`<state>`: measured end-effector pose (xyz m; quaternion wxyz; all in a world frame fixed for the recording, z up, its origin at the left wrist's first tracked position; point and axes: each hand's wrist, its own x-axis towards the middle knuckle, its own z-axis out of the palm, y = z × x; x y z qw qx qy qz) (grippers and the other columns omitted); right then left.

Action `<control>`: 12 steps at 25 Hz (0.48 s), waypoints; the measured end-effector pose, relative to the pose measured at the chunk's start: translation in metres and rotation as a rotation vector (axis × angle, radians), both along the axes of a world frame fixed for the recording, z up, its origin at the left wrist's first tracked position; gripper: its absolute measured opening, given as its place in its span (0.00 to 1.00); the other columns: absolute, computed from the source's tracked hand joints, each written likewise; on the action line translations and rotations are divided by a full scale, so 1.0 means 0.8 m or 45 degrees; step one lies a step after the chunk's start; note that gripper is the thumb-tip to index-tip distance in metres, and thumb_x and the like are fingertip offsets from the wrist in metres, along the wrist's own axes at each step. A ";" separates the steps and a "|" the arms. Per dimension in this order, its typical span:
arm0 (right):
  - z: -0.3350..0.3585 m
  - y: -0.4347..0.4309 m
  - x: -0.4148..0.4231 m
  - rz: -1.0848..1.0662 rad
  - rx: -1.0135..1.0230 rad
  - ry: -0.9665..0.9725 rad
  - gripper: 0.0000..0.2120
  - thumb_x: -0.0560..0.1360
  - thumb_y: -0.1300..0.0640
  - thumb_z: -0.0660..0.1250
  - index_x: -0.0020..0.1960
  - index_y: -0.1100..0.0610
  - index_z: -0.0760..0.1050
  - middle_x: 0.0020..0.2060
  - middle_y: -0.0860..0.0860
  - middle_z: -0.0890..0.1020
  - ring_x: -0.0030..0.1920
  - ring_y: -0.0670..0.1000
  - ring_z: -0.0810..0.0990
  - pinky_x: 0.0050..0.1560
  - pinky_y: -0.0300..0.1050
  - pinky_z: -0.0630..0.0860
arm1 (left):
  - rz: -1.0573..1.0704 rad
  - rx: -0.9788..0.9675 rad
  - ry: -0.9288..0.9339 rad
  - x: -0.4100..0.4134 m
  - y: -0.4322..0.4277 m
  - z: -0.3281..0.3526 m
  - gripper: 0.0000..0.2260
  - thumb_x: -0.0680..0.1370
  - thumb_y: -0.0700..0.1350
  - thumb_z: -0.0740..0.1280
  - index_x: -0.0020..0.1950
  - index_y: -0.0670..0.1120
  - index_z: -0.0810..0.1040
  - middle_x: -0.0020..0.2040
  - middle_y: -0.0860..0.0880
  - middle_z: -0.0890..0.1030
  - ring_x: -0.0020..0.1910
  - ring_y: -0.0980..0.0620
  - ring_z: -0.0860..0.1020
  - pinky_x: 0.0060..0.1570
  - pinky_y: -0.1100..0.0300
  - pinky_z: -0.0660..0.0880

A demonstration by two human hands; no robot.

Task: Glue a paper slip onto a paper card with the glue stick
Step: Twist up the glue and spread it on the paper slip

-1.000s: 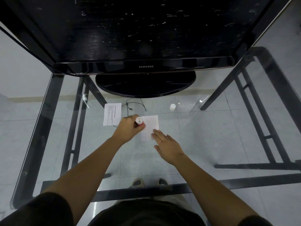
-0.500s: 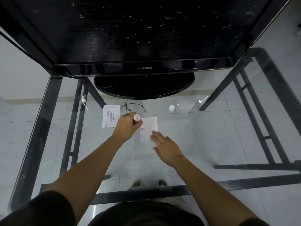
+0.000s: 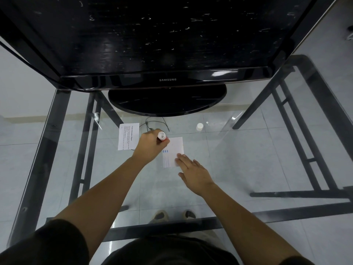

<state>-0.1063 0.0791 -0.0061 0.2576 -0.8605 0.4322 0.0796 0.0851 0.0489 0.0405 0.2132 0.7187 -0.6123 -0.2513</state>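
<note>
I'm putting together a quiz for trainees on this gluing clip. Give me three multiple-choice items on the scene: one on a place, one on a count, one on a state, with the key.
1. Where is the white cap?
A) inside a box
B) on a chair
C) on the glass table, right of the papers

2. How many papers lie on the glass?
A) two
B) three
C) four

3. What is the right hand doing?
A) gripping a pen
B) pressing flat fingers on the paper with blue marks
C) hanging off the table

Key:
1 C: the cap stands alone on the glass, apart from both hands.
2 A: only the printed sheet and the blue-marked paper are there.
3 B: its fingers lie straight on that paper, while the left hand grips the glue stick.
</note>
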 end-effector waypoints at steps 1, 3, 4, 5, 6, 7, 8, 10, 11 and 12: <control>-0.001 0.000 0.000 0.004 -0.003 0.003 0.24 0.81 0.53 0.51 0.75 0.54 0.49 0.77 0.49 0.51 0.76 0.49 0.50 0.74 0.47 0.48 | -0.068 0.022 0.021 -0.004 0.002 0.001 0.08 0.74 0.47 0.68 0.43 0.42 0.77 0.39 0.45 0.82 0.36 0.50 0.76 0.32 0.67 0.67; -0.002 0.000 0.000 0.008 -0.006 0.007 0.24 0.81 0.52 0.51 0.75 0.54 0.49 0.77 0.50 0.51 0.76 0.49 0.49 0.74 0.47 0.48 | -0.188 0.094 0.057 -0.009 0.003 0.003 0.09 0.73 0.47 0.69 0.44 0.42 0.77 0.40 0.44 0.82 0.38 0.49 0.78 0.34 0.65 0.69; -0.002 0.000 0.000 0.009 -0.008 0.007 0.25 0.81 0.52 0.51 0.75 0.54 0.49 0.77 0.50 0.51 0.76 0.49 0.49 0.74 0.47 0.48 | -0.199 0.117 0.058 -0.008 0.001 0.002 0.09 0.73 0.47 0.69 0.44 0.42 0.77 0.40 0.44 0.82 0.39 0.48 0.78 0.35 0.64 0.70; -0.002 -0.001 0.000 0.010 -0.010 0.009 0.25 0.81 0.52 0.51 0.75 0.54 0.49 0.77 0.50 0.51 0.76 0.49 0.49 0.74 0.46 0.48 | -0.183 0.119 0.042 -0.007 -0.002 0.002 0.09 0.73 0.48 0.69 0.44 0.42 0.77 0.40 0.43 0.82 0.39 0.47 0.78 0.35 0.63 0.70; -0.002 -0.001 0.000 0.010 -0.010 0.012 0.25 0.81 0.52 0.51 0.75 0.54 0.49 0.77 0.50 0.50 0.76 0.49 0.49 0.74 0.46 0.48 | -0.151 0.103 0.019 -0.005 -0.006 0.000 0.09 0.74 0.47 0.68 0.44 0.42 0.76 0.40 0.43 0.81 0.38 0.47 0.78 0.33 0.63 0.69; -0.002 -0.001 0.000 0.008 -0.007 0.015 0.25 0.81 0.52 0.51 0.75 0.54 0.49 0.77 0.49 0.50 0.76 0.49 0.49 0.74 0.46 0.47 | -0.108 0.076 -0.011 -0.003 -0.010 -0.001 0.08 0.74 0.47 0.67 0.44 0.42 0.76 0.40 0.43 0.81 0.37 0.48 0.77 0.31 0.65 0.67; -0.002 0.000 0.000 0.004 -0.003 0.018 0.25 0.81 0.52 0.51 0.76 0.54 0.48 0.77 0.49 0.50 0.76 0.49 0.49 0.74 0.46 0.47 | -0.062 0.044 -0.040 -0.003 -0.013 -0.002 0.08 0.75 0.47 0.67 0.44 0.42 0.76 0.40 0.43 0.81 0.36 0.49 0.76 0.31 0.66 0.66; -0.002 0.000 0.000 0.001 0.001 0.017 0.25 0.81 0.52 0.51 0.75 0.54 0.48 0.77 0.49 0.50 0.76 0.49 0.49 0.74 0.46 0.47 | -0.029 -0.002 -0.050 -0.006 -0.014 -0.001 0.08 0.75 0.47 0.66 0.44 0.42 0.76 0.39 0.44 0.81 0.36 0.49 0.76 0.31 0.67 0.65; -0.002 0.000 0.000 0.003 0.000 0.011 0.25 0.81 0.53 0.51 0.75 0.54 0.49 0.77 0.50 0.50 0.76 0.49 0.49 0.74 0.46 0.47 | -0.062 -0.006 -0.030 -0.009 -0.013 -0.001 0.08 0.75 0.47 0.67 0.44 0.42 0.76 0.39 0.44 0.81 0.36 0.49 0.77 0.31 0.66 0.67; -0.003 0.000 0.000 0.006 -0.004 0.002 0.24 0.81 0.53 0.51 0.75 0.55 0.49 0.77 0.50 0.51 0.76 0.49 0.49 0.74 0.47 0.48 | -0.124 0.009 -0.011 -0.014 -0.011 0.000 0.09 0.74 0.47 0.67 0.43 0.41 0.77 0.38 0.44 0.81 0.37 0.48 0.78 0.33 0.63 0.71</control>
